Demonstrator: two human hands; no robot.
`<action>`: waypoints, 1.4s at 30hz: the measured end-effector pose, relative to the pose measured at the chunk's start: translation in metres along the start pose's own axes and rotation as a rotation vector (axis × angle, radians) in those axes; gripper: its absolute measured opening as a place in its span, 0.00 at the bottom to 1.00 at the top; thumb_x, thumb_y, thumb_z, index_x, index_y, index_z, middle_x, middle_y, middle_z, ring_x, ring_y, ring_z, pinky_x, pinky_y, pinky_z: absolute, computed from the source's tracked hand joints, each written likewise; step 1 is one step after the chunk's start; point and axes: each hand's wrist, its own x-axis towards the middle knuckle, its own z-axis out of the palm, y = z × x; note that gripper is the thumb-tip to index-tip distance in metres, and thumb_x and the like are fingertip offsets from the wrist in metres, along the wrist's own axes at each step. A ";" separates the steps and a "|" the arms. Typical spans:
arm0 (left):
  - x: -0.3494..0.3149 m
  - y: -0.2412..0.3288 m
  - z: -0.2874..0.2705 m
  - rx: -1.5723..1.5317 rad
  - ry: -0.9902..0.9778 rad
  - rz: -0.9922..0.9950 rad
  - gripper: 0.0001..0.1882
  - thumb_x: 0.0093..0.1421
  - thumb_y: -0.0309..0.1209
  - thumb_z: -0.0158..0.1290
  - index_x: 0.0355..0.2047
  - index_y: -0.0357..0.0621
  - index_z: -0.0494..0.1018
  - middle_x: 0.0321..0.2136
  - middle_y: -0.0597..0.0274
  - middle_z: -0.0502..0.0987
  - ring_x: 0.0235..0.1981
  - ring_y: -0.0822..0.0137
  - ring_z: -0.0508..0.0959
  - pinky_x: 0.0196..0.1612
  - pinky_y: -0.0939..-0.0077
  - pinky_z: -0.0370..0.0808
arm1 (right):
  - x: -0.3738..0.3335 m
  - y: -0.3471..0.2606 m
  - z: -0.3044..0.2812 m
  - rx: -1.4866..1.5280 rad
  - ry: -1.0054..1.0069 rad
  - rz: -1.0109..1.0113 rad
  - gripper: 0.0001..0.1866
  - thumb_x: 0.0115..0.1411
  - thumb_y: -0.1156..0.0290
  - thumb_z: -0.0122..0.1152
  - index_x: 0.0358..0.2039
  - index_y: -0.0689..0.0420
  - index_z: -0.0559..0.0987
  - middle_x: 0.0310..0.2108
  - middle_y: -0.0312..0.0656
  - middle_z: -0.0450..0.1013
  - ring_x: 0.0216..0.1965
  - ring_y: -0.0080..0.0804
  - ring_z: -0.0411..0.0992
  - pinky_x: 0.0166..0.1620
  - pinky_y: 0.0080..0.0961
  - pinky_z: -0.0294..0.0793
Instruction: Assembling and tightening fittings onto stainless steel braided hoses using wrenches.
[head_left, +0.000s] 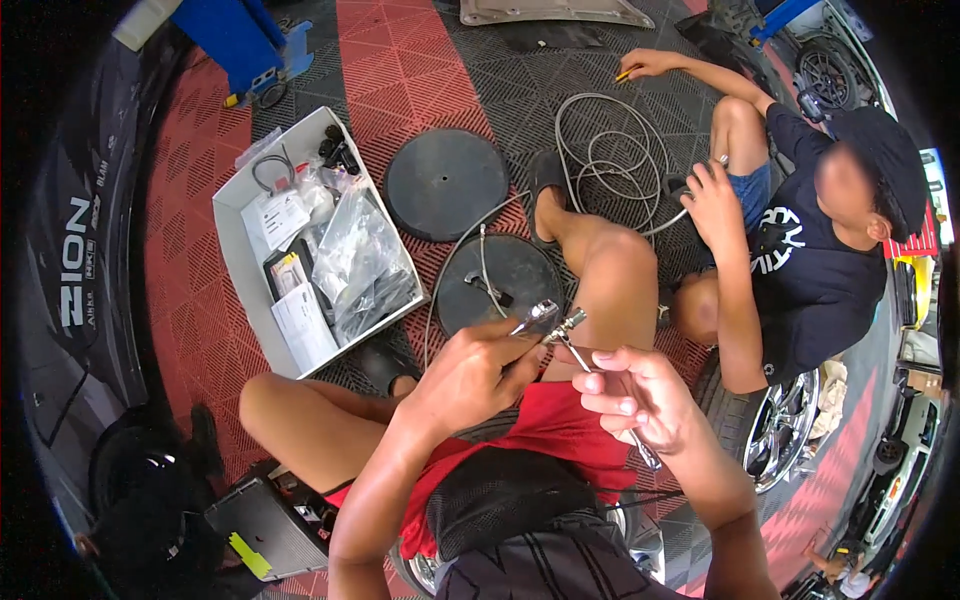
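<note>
In front of my lap, both hands come close together around a small metal fitting. My left hand is closed on a chrome wrench, whose shiny broad end sticks out past the fingers beside the fitting. My right hand is closed on a slim chrome wrench; its upper end meets the fitting and its lower end shows below the palm. Just beyond my hands, a short cable with a black plug lies on a round black disc.
A white box holds plastic bags, papers and cables at left. Another black disc lies on the tiled floor. A coiled grey hose is beside a seated person at right. A black case stands at lower left, near a dark car.
</note>
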 end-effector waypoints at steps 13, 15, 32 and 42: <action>-0.009 -0.007 0.003 -0.035 0.000 -0.071 0.07 0.59 0.25 0.52 0.32 0.32 0.75 0.24 0.42 0.73 0.26 0.45 0.75 0.30 0.57 0.70 | -0.015 0.015 -0.004 -0.115 -0.043 0.058 0.20 0.67 0.64 0.46 0.54 0.62 0.68 0.28 0.36 0.69 0.18 0.17 0.62 0.16 0.12 0.57; -0.012 -0.008 0.000 -0.073 -0.025 -0.169 0.10 0.63 0.27 0.49 0.36 0.33 0.78 0.24 0.48 0.75 0.26 0.53 0.75 0.33 0.65 0.71 | -0.016 0.019 -0.013 -0.295 -0.058 0.012 0.18 0.68 0.63 0.46 0.52 0.62 0.71 0.28 0.36 0.71 0.19 0.16 0.62 0.18 0.12 0.58; -0.023 0.011 -0.013 -0.329 -0.051 -0.196 0.12 0.67 0.30 0.47 0.38 0.34 0.78 0.18 0.57 0.72 0.21 0.66 0.71 0.31 0.70 0.69 | 0.010 0.011 -0.012 -0.459 -0.130 0.022 0.22 0.71 0.61 0.41 0.53 0.68 0.69 0.14 0.32 0.61 0.10 0.12 0.53 0.14 0.13 0.51; -0.024 0.005 -0.009 -0.168 0.031 -0.096 0.10 0.63 0.29 0.52 0.39 0.35 0.79 0.19 0.56 0.74 0.24 0.63 0.72 0.30 0.67 0.68 | -0.001 0.004 -0.002 -0.159 -0.098 0.135 0.14 0.71 0.64 0.44 0.52 0.54 0.72 0.23 0.36 0.67 0.11 0.12 0.53 0.12 0.10 0.49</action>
